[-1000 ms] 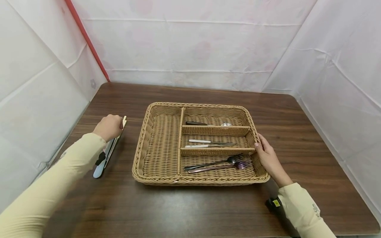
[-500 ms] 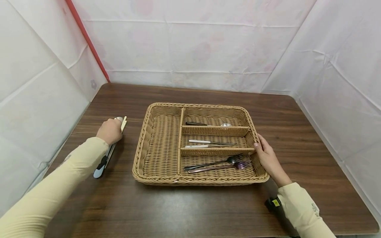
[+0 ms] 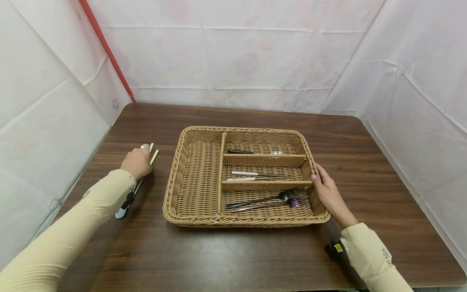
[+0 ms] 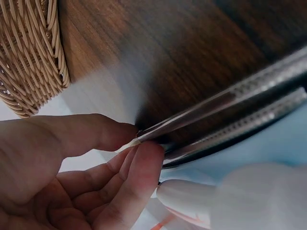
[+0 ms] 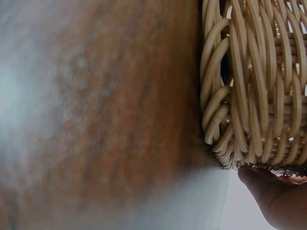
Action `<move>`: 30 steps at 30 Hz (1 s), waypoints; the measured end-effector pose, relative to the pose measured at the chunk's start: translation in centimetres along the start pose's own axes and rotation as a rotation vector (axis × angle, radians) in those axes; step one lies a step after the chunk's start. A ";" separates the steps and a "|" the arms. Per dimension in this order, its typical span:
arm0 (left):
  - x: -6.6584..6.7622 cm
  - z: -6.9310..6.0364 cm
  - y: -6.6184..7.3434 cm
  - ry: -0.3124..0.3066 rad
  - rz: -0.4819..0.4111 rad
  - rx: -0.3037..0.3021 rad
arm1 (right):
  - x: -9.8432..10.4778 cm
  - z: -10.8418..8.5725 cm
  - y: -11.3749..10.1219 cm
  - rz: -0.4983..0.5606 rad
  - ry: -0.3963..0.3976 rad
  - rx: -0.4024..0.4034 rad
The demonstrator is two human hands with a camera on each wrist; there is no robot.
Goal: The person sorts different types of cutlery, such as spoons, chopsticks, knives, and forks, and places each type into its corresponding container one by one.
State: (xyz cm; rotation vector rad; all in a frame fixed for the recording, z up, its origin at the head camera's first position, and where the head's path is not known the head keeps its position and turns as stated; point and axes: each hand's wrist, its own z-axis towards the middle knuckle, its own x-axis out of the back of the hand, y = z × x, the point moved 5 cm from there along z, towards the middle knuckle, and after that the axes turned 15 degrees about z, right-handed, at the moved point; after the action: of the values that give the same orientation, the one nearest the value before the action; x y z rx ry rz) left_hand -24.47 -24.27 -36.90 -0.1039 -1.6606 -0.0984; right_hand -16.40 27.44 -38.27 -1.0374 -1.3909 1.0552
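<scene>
At the left of the head view my left hand (image 3: 137, 163) is over a pair of cream-ended chopsticks (image 3: 155, 156) and a spoon (image 3: 144, 146). The left wrist view shows its thumb and forefinger (image 4: 139, 139) pinching one metallic chopstick (image 4: 201, 109); a second stick (image 4: 240, 128) lies beside it. A light-blue handle end (image 3: 119, 213) shows below the wrist. My right hand (image 3: 329, 192) grips the right rim of the wicker basket (image 3: 204, 221), thumb on top; in the right wrist view the hand (image 5: 283, 196) is at the basket's edge.
Inside the basket, a dark-handled spoon (image 3: 240, 151) lies in the back compartment, white-ended chopsticks (image 3: 244, 173) in the middle, and a black fork (image 3: 255, 201) and a purple fork (image 3: 262, 206) in front. Sheeting (image 3: 233, 61) stands behind the brown table (image 3: 219, 259).
My left hand has shifted slightly right and toward me, uncovering the spoon's bowl. The cream ends of the chopsticks have spread apart. My right hand has stayed on the rim.
</scene>
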 end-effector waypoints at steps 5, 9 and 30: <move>0.0 0.0 0.1 0.014 -0.011 -0.013 | 0.0 0.0 0.0 0.000 -0.003 -0.005; 0.5 0.2 0.3 0.066 -0.032 -0.042 | -0.1 -0.1 -0.1 0.004 -0.004 -0.005; 9.0 1.8 6.1 0.360 0.011 -0.399 | 0.1 0.1 0.1 -0.008 -0.009 -0.002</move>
State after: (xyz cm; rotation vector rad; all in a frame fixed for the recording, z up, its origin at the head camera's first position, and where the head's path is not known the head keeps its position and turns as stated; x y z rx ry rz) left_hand -26.26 -17.95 -28.11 -0.3756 -1.2634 -0.4167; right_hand -16.49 27.53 -38.38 -1.0284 -1.4030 1.0540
